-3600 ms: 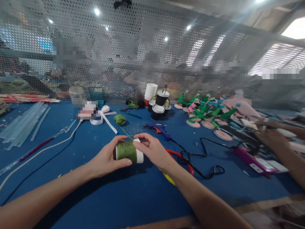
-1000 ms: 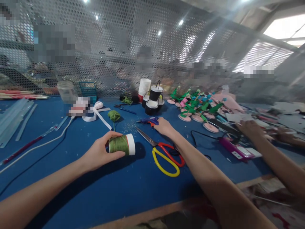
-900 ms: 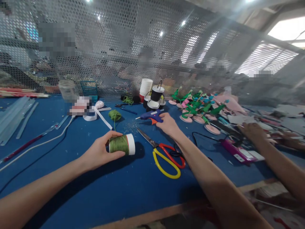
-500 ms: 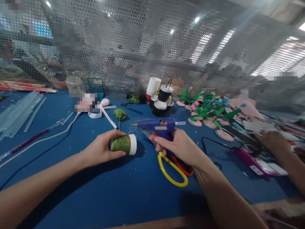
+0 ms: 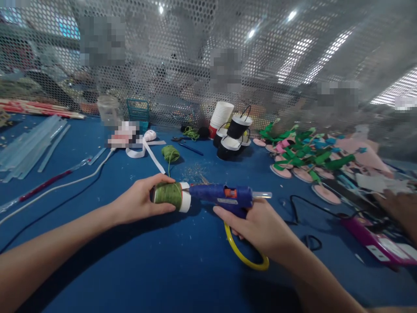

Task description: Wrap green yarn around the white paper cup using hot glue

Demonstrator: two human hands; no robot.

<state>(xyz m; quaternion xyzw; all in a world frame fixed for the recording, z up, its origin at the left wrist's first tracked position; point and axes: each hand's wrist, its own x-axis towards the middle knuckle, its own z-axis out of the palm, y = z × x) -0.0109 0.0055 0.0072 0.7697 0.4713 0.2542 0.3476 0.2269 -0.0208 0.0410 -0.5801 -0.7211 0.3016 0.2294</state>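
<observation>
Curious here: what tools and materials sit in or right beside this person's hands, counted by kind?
Glue gun: 1
Twine-wrapped cup: 1
Scissors: 1
Green twine ball: 1
Total: 4

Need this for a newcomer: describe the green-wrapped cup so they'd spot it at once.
On the blue table, near the front, the left hand holds a cup on its side; the right hand holds a blue glue gun to its rim. Green twine wraps it, unlike the black and white cups behind.
</observation>
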